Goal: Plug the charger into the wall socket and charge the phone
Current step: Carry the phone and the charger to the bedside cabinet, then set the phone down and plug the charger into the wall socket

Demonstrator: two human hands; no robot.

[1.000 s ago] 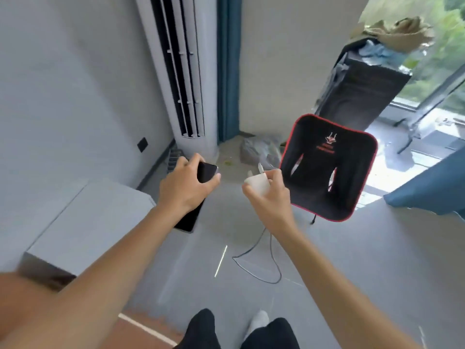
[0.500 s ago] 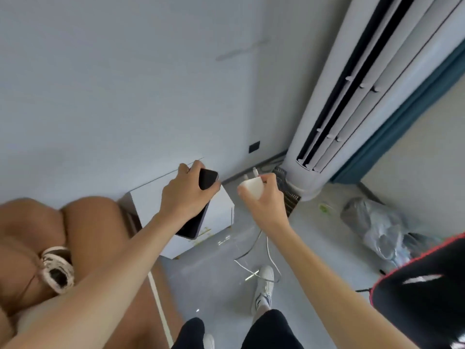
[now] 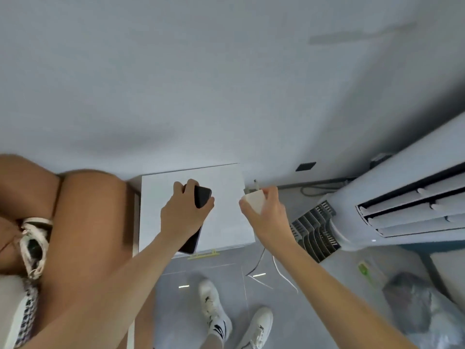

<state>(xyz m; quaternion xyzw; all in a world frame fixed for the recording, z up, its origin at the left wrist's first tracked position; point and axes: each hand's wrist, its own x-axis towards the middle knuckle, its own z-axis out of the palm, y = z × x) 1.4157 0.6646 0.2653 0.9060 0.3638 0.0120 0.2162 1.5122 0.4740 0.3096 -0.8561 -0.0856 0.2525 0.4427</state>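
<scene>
My left hand [image 3: 185, 215] grips a black phone [image 3: 201, 202] over a white bedside cabinet [image 3: 226, 177]. My right hand [image 3: 266, 217] holds a white charger [image 3: 255, 200] with its metal prongs pointing up toward the wall. A white cable [image 3: 281, 270] hangs from under that hand down to the grey floor. A dark wall socket [image 3: 305, 166] sits low on the pale wall, up and to the right of the charger, well apart from it.
A tall white air conditioner [image 3: 392, 212] stands at the right, with a dark cord along the skirting behind it. A brown padded headboard [image 3: 83, 222] fills the left. A grey plastic bag [image 3: 415, 306] lies at the lower right. My white shoes [image 3: 214, 311] stand on the tiles.
The view has swung left and down toward the wall. Cabinet and socket now lie straight ahead and closer. Both hands keep their hold on phone and charger.
</scene>
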